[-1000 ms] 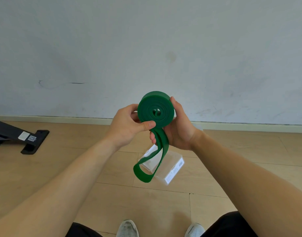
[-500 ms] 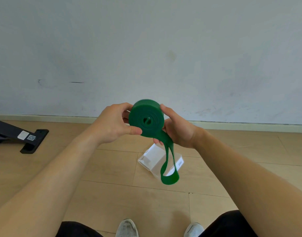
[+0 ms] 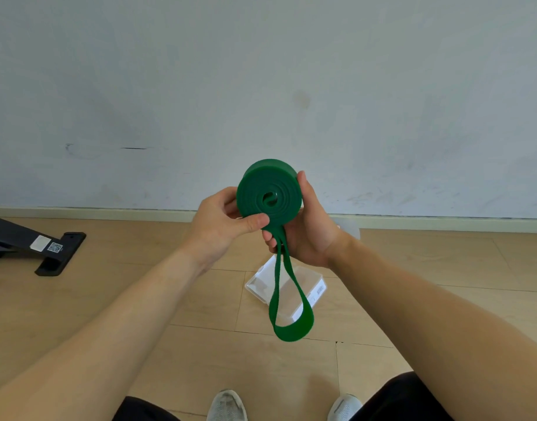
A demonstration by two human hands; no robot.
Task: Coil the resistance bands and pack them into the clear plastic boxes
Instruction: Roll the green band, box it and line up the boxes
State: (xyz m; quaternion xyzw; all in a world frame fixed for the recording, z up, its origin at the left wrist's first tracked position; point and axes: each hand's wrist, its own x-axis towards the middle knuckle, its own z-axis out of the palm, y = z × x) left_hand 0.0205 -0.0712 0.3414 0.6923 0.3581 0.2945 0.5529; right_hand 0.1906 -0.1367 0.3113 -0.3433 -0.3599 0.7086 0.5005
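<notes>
From the head view, I held the green resistance band (image 3: 268, 192) in the air above the clear plastic box (image 3: 258, 284), most of it wound into a tight coil. My left hand (image 3: 218, 226) gripped it with the thumb pressed on the near face, and my right hand (image 3: 309, 235) cupped the far side, its fingers curled where the tail left. The loose loop (image 3: 291, 332) hung down in front of the box. I judged that if my thumb eased, the springy turns could loosen and the coil telescope, and that a twist in the loop could wind in crooked and make the roll too fat for the box. My fingers behind the coil were hidden. The loop and my right hand covered part of the box, so I could not tell whether it was open or what it held.
</notes>
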